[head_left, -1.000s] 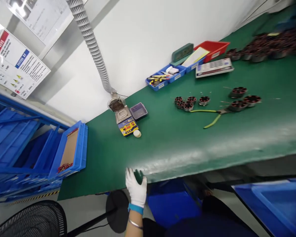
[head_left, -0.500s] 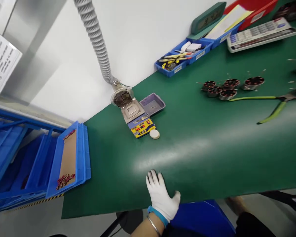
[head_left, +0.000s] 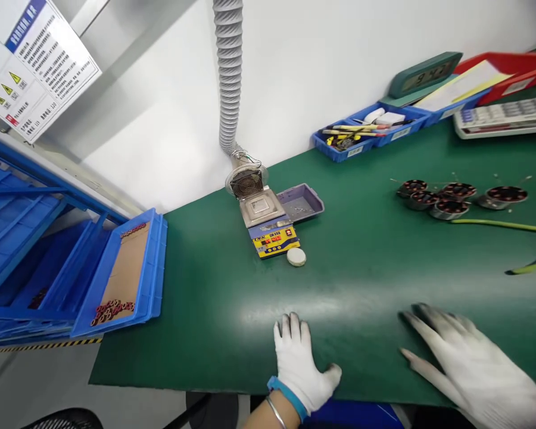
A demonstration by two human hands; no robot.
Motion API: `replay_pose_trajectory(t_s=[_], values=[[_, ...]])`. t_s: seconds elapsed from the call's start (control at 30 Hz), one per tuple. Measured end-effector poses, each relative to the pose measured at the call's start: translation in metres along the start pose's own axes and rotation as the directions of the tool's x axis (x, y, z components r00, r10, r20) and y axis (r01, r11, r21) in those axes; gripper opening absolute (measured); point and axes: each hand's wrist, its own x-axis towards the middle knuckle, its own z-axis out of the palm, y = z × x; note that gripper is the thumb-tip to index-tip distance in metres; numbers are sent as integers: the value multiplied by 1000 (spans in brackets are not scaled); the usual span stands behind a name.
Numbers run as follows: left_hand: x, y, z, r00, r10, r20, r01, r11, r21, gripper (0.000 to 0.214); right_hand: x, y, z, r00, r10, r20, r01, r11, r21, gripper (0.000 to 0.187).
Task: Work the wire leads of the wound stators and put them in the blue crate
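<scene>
My left hand (head_left: 300,360), in a white glove with a blue band and a bracelet at the wrist, lies on the green table (head_left: 205,333) near its front edge. Its fingers are stretched out and it holds nothing. Over the table at the lower right is my right hand (head_left: 467,360), also gloved, slightly blurred, with darkened fingertips. Its fingers are apart and hold nothing; whether it touches the surface I cannot tell. Ahead of my left hand are a small round white object (head_left: 296,257) and a yellow-and-blue heated soldering unit (head_left: 276,241).
A grey hose (head_left: 229,77) hangs behind the unit, beside a purple tray (head_left: 304,202). Several wound stators (head_left: 449,208) and green-handled pliers (head_left: 500,223) lie right. At left stands a blue bin (head_left: 149,271) of small red parts; behind are blue trays (head_left: 339,154) and a clock (head_left: 424,76).
My right hand has come into view over the table at the right. My left hand stays flat near the front edge. The whole view has shifted, with the pliers partly out of frame.
</scene>
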Motion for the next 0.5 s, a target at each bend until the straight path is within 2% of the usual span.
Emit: replay_pose_trajectory(t_s=[0.1,0.2,0.33,0.43,0.5], values=[[18,14,-2,997,75,-37,-74,997,26,93,20,0,20,995,-80,-53,76,995,-69,57],[37,28,-2,985,167,-41,-164,985,61,92,23,4,30,987,-100,-127,91,993,-71,65],[57,36,9,955,294,-47,-285,948,140,96,13,8,38,977,-86,-195,77,996,-52,61],[65,33,20,935,333,-125,-297,924,243,95,10,4,39,966,-113,-231,100,993,-67,56],[70,31,23,918,353,-183,-283,904,322,87,12,3,37,976,-89,-199,78,995,-63,59]])
